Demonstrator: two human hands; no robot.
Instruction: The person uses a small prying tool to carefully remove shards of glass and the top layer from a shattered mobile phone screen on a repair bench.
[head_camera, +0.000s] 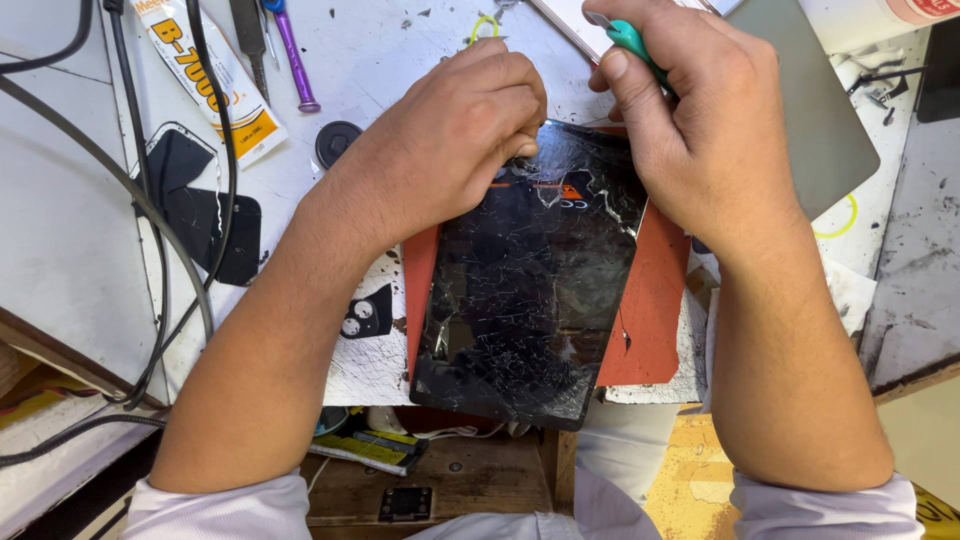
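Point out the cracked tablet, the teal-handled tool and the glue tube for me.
cracked tablet (520, 300), head view, middle of the shattered glass.
teal-handled tool (630, 40), head view, teal handle above the right hand's thumb.
glue tube (215, 85), head view, middle of the tube body.

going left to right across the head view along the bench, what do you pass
black cables → glue tube → purple tool → black round cap → left hand → cracked tablet → right hand holding a teal-handled tool → grey plate
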